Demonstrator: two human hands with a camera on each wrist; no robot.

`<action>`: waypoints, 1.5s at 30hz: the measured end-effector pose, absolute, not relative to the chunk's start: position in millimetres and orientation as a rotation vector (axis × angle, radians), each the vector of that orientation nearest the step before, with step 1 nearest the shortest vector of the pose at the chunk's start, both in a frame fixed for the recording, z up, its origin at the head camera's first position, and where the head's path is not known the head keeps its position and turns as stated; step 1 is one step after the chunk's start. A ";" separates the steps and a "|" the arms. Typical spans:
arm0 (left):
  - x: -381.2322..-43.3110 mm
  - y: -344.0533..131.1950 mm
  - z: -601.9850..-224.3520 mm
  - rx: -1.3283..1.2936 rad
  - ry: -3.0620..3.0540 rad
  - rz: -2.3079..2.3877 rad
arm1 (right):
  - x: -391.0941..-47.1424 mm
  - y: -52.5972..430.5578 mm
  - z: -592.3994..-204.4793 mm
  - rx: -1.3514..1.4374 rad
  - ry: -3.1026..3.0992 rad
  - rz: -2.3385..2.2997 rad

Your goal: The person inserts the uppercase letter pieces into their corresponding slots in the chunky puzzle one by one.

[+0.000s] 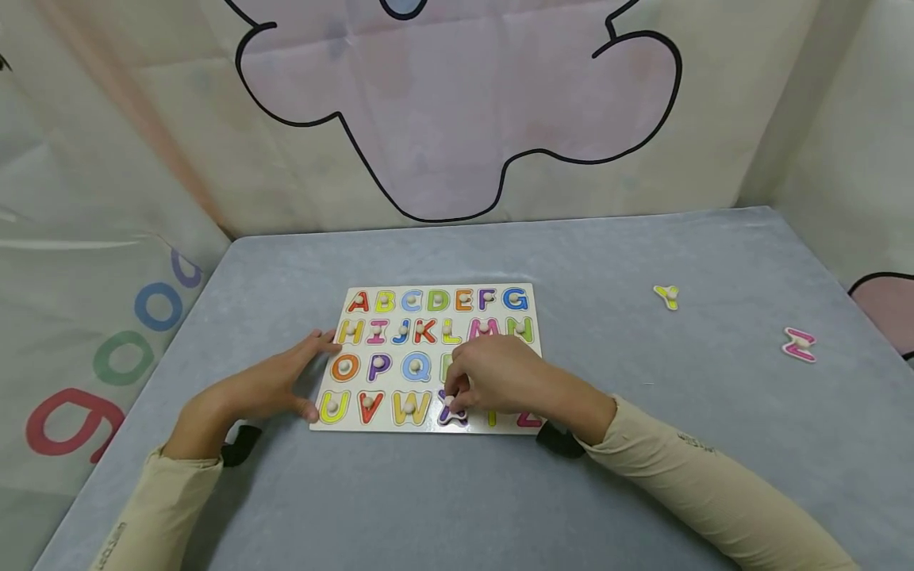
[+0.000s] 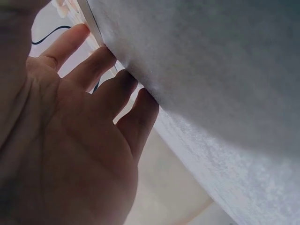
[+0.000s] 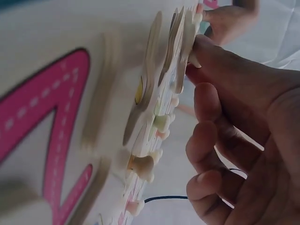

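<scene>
In the head view, a white alphabet puzzle board [image 1: 389, 386] with colourful knobbed letters lies on the table. My right hand [image 1: 503, 371] is over its lower right part, pinching the knob of a purple letter X piece [image 1: 453, 415] between thumb and finger. The piece sits over the bottom row, to the right of the W [image 1: 410, 408]. The right wrist view shows the pinched piece [image 3: 186, 51] edge-on, other fingers loosely bent. My left hand [image 1: 267, 387] rests at the board's left edge, thumb and fingers spread. Its fingertips touch that edge in the left wrist view.
Two loose letters lie right of the board on the grey table [image 1: 443, 500]: a yellow Y [image 1: 667, 296] and a pink Z [image 1: 799, 345]. A flat pink Z slot [image 3: 70, 93] shows in the right wrist view. A printed curtain [image 1: 428, 119] hangs behind the table.
</scene>
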State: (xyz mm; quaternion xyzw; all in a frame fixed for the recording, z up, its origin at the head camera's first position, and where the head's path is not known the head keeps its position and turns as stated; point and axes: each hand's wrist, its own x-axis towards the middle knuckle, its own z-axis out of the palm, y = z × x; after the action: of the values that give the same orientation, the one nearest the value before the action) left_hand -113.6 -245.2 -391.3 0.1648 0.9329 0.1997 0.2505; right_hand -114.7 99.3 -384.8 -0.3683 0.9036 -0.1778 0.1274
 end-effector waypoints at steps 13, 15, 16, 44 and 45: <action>-113.6 -245.9 -390.9 0.468 2.542 0.546 | -112.6 100.8 -387.3 -1.080 2.636 -0.443; -113.5 -245.3 -390.5 0.469 2.544 0.546 | -112.3 101.5 -386.6 -1.075 2.634 -0.439; -113.3 -244.8 -390.0 0.471 2.547 0.543 | -112.2 101.9 -386.3 -1.078 2.632 -0.437; -111.4 -246.0 -391.1 0.429 2.543 0.556 | -163.8 198.7 -333.5 -0.946 2.776 -0.736; -111.4 -246.0 -391.4 0.429 2.540 0.561 | -167.6 209.1 -331.0 -0.935 2.805 -0.746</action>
State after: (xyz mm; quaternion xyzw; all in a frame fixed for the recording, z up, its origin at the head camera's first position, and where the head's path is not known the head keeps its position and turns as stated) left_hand -111.4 -246.0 -391.4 0.1574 0.9329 0.2060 0.2498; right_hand -167.6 209.1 -331.0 -0.3062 0.9189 -0.2443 0.0463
